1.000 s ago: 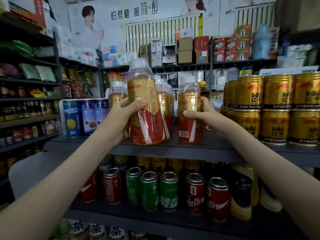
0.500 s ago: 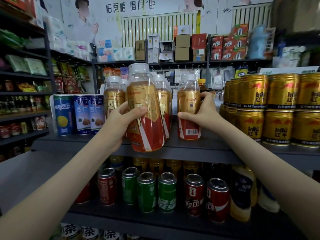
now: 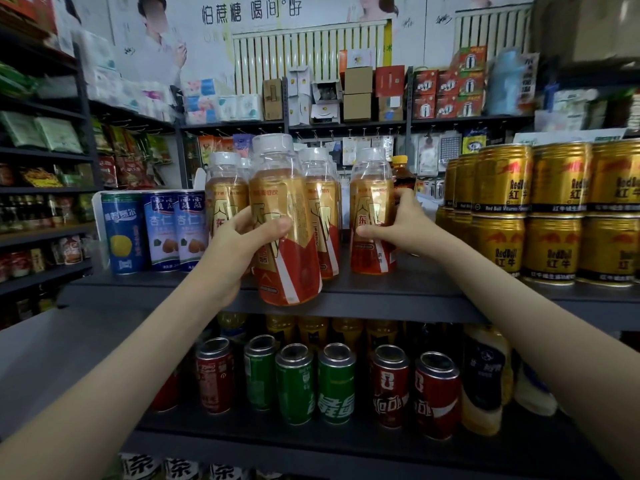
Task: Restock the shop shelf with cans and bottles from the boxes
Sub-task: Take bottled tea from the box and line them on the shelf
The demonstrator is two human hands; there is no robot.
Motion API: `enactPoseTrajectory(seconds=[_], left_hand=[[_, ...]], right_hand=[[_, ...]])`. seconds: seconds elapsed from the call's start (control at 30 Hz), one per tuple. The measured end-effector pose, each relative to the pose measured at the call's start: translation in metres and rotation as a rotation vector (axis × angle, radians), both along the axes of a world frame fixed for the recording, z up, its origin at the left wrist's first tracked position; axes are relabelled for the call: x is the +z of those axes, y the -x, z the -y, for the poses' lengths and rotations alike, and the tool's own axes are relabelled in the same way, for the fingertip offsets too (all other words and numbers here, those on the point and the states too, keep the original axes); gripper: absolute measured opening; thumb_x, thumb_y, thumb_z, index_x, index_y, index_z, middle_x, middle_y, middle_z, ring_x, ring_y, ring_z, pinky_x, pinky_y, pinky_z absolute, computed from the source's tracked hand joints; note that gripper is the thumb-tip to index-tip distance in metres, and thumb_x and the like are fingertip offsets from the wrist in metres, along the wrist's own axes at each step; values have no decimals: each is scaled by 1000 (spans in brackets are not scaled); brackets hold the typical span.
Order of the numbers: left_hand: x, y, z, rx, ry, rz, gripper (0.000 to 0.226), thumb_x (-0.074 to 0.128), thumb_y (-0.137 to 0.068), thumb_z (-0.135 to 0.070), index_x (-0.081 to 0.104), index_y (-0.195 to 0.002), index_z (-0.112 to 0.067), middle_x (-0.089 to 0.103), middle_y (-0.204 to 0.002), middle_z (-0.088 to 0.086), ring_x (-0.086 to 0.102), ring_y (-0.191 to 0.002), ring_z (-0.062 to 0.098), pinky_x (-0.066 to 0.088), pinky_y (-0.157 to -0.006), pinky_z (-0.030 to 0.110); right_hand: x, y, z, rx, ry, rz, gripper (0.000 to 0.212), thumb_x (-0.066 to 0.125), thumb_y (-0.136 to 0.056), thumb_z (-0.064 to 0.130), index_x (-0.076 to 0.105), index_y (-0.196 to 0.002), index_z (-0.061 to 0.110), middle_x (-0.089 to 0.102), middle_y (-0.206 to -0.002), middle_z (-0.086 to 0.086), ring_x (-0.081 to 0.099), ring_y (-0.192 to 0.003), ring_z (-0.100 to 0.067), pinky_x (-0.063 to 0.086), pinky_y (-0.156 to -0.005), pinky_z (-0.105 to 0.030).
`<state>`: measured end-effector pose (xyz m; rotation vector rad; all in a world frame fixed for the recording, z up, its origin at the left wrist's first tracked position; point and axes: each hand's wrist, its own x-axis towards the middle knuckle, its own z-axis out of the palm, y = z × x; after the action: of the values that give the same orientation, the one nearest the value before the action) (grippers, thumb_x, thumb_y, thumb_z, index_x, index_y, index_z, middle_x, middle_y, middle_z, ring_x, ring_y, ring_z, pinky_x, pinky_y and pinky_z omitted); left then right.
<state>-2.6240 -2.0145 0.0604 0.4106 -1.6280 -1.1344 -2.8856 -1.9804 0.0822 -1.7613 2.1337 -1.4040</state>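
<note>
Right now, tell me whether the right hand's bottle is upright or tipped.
Upright: the bottle stands base-down on the shelf, cap straight above, with the right hand gripping its middle.

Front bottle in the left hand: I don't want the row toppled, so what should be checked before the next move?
1. Left hand grips the front bottle: ok.
2. Front bottle upright: ok.
3. Its base fully on the top shelf: cannot tell; it sits at the front edge.
4. Right hand holds the right bottle, which stands on the shelf: ok.
5. Right bottle apart from the gold cans: ok.
</note>
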Motion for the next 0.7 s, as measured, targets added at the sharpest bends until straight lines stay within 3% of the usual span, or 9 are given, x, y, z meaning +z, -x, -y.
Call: enactPoseTrajectory(seconds=[0.1, 0.17, 0.23, 0.3, 0.4, 0.5, 0.6, 0.7], left_hand=[[0, 1, -1, 19, -12, -24, 35, 70, -62, -33, 63, -95, -27, 74, -83, -9, 70, -80, 9, 51, -76, 29], [-1, 1, 1, 26, -9, -21, 35, 70, -62, -34, 63, -95, -26, 73, -84, -8, 69, -81, 9, 51, -75, 29], [0, 1, 1, 37, -5, -9, 37, 71, -61, -35, 64, -96, -26, 73, -86, -7, 69, -82, 10, 51, -75, 29], [2, 2, 1, 42, 17, 20, 39, 73, -61, -38, 64, -98, -28, 73, -88, -8, 69, -87, 12, 51, -78, 30], [1, 8, 1, 66, 39, 23, 25, 74, -73, -30, 54, -85, -39, 65, -82, -20, 62, -82, 1, 45, -71, 23], [2, 11, -1, 76, 43, 27, 23, 72, -78, -26, 53, -81, -39, 63, -75, -24, 60, -79, -3, 42, -65, 20], [3, 11, 2, 91, 30, 66, 21, 72, -76, -30, 58, -89, -38, 68, -86, -17, 65, -88, 4, 44, -66, 21], [1, 11, 3, 90, 54, 52, 25, 70, -81, -27, 49, -79, -40, 60, -77, -23, 60, -67, -12, 39, -61, 16]], right_hand=[[3, 7, -5, 162, -46, 131, 90, 76, -78, 25, 15, -145, 19, 47, -133, -4, 54, -108, -17, 49, -88, -31], [4, 14, -7, 245, -45, 279, 93, 74, -80, 13, 11, -146, 27, 40, -143, -11, 50, -119, -24, 47, -93, -38], [3, 10, -6, 225, -26, 300, 103, 79, -75, 23, 6, -147, 31, 31, -148, -13, 42, -128, -29, 43, -98, -42], [0, -2, -1, 91, 3, 155, 115, 83, -62, 45, 6, -146, 27, 25, -149, -12, 33, -134, -30, 36, -107, -47], [-1, -19, 5, -118, 99, -21, 110, 81, -64, 50, 13, -143, 13, 25, -147, -13, 26, -136, -29, 28, -111, -44], [4, -13, 10, -96, 85, 21, 102, 81, -69, 40, 15, -140, 12, 36, -136, -12, 39, -126, -29, 39, -103, -43], [9, 2, 5, 101, 2, 150, 92, 77, -77, 24, 10, -139, 20, 49, -117, -3, 55, -100, -17, 49, -80, -29], [11, 13, 4, 245, -70, 311, 90, 72, -82, 13, 8, -144, 26, 51, -129, -12, 61, -99, -17, 51, -79, -29]])
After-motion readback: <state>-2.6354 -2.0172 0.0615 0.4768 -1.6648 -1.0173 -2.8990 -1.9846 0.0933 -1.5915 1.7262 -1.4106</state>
